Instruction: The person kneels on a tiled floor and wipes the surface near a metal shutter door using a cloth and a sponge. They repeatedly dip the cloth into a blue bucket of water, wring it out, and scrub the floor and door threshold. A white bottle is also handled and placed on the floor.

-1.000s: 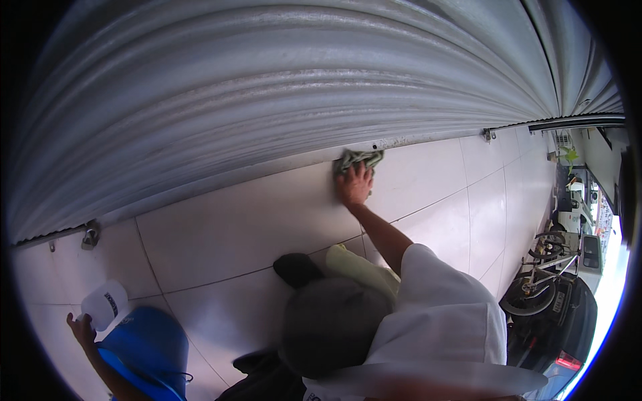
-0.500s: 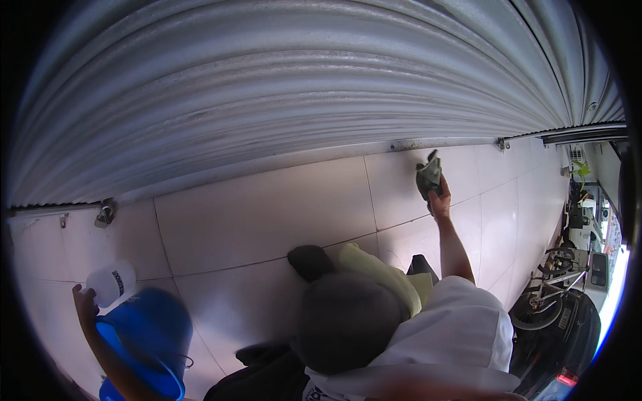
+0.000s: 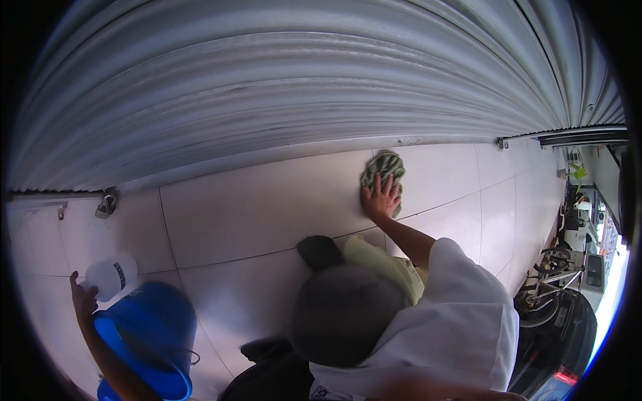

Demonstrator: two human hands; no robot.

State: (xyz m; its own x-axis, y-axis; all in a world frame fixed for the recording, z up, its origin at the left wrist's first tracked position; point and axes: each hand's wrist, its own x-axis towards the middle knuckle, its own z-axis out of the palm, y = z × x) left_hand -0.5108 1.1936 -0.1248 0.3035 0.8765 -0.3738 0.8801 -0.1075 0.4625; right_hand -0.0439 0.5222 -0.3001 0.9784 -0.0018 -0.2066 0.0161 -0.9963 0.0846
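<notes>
My right hand lies flat with spread fingers on a crumpled green-grey rag, pressing it to the floor tiles just short of the shutter's base. At the far left, my left hand closes on the end of a white plastic container with dark print. That container is beside a blue bucket, and my left forearm passes across the bucket. My grey-clad knee rises in the middle, with a dark shoe beyond it. A pale yellow-green cloth shows beside the knee.
A corrugated metal shutter spans the far side. Metal latches, one a padlock, sit along its lower edge. Light tiles cover the floor. Off to the right are a bicycle, a dark car and a green plant.
My right hand has moved left and brought the rag from a raised, gripped position down onto the tiles, its fingers now spread. My left hand stays by the white container.
</notes>
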